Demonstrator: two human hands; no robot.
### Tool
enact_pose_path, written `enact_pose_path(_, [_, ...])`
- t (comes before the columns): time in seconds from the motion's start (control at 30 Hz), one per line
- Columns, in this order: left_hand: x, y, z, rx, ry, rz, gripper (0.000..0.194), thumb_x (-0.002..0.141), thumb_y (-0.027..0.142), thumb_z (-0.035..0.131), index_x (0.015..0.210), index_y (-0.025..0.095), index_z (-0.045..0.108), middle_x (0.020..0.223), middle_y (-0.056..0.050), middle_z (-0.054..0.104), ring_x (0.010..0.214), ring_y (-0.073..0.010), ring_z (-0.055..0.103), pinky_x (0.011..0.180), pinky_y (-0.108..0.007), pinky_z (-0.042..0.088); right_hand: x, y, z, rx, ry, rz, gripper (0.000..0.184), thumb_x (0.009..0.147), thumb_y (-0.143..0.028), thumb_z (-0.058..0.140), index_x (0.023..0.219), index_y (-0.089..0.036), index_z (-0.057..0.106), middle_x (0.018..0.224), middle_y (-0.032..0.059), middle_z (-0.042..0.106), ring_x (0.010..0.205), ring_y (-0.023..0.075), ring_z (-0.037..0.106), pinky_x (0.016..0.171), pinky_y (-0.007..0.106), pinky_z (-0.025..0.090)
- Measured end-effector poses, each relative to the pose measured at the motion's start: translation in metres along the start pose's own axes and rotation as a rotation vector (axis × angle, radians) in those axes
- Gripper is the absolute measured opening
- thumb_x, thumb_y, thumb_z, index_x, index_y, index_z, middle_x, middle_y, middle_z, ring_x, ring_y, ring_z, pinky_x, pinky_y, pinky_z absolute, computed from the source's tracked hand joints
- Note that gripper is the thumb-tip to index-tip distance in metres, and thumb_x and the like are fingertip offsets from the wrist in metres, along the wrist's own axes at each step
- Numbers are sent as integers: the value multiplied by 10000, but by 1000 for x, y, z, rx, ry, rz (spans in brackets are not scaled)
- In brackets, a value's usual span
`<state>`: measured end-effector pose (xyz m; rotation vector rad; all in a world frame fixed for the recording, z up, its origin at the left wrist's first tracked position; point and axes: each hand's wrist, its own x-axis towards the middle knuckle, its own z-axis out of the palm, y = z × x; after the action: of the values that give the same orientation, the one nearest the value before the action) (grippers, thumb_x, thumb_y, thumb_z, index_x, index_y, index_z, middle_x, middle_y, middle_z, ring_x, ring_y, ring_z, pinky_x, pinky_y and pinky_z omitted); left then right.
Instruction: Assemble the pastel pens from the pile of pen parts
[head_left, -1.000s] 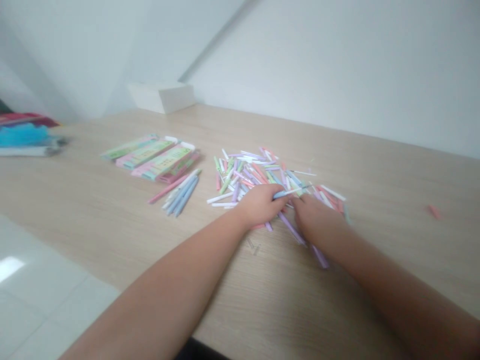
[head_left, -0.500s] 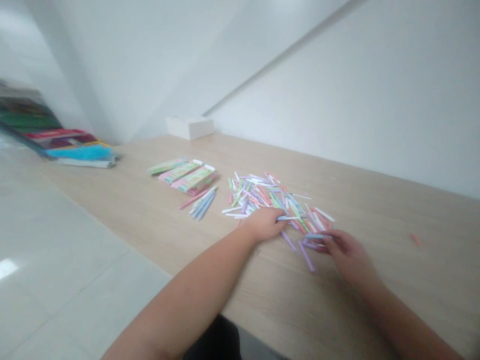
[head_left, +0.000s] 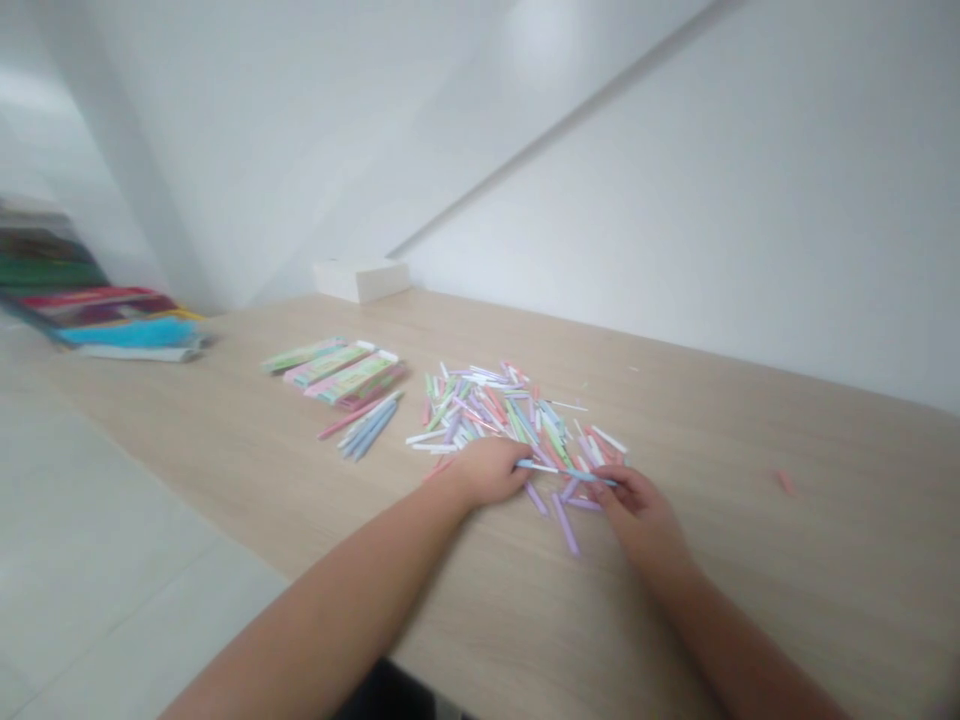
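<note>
In front of me on the wooden table lies a loose pile of pastel pen parts (head_left: 480,400), in purple, white, green, coral and blue. My left hand (head_left: 491,470), at the pile's near edge, pinches a light-blue pen piece with a white end (head_left: 541,466) pointing right. My right hand (head_left: 645,515) pinches a light-blue pen tube (head_left: 596,478) between thumb and fingers. The two pieces are in line, their ends meeting or nearly so; blur hides the exact contact. Below them lies a purple tube (head_left: 566,525).
Left of the pile lie several slim pens (head_left: 369,430), blue, white and pink. Behind them sit printed pen packs (head_left: 352,378). A white box (head_left: 361,280) stands near the wall. Coloured bags (head_left: 127,330) lie far left. One coral piece (head_left: 785,482) lies alone at right.
My right hand has brought its blue tube up and left to the end of the piece in my left hand. The whole view has shifted, so the table appears further left and lower.
</note>
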<state>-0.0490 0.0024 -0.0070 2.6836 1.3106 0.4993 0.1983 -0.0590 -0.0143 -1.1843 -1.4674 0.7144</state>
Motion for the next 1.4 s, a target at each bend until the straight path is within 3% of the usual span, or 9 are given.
enact_pose_path(0.27, [0,-3,2,18,2,-8,237,938,332,508,1023,236,708,1023,-64,763,969,-251,710,830,-335,524,0,7,2,28,80,-43,326,783,-498,801,932,-223,707,811,51,762,737,227,735,691,351,616])
enact_pose_path(0.7, [-1,-4,4,14,3,-12,244,953,385,498,1027,252,688,1017,-53,763,964,-247,708,823,-334,519,-6,8,4,39,11,-108,205,851,-392,763,968,-237,698,889,45,741,787,204,728,753,340,617])
enact_pose_path(1.07, [-1,-5,5,14,26,-2,257,959,394,478,993,248,685,982,-50,761,924,-251,712,768,-333,511,-5,8,0,32,112,-90,266,826,-447,773,958,-229,697,863,61,742,776,225,716,727,356,602])
enact_pose_path(1.4, [-2,-2,3,7,15,-8,278,968,404,476,1011,239,697,1004,-65,763,944,-249,711,788,-329,515,-6,6,3,-27,77,-81,290,845,-468,745,978,-215,691,837,55,729,726,223,715,685,359,608])
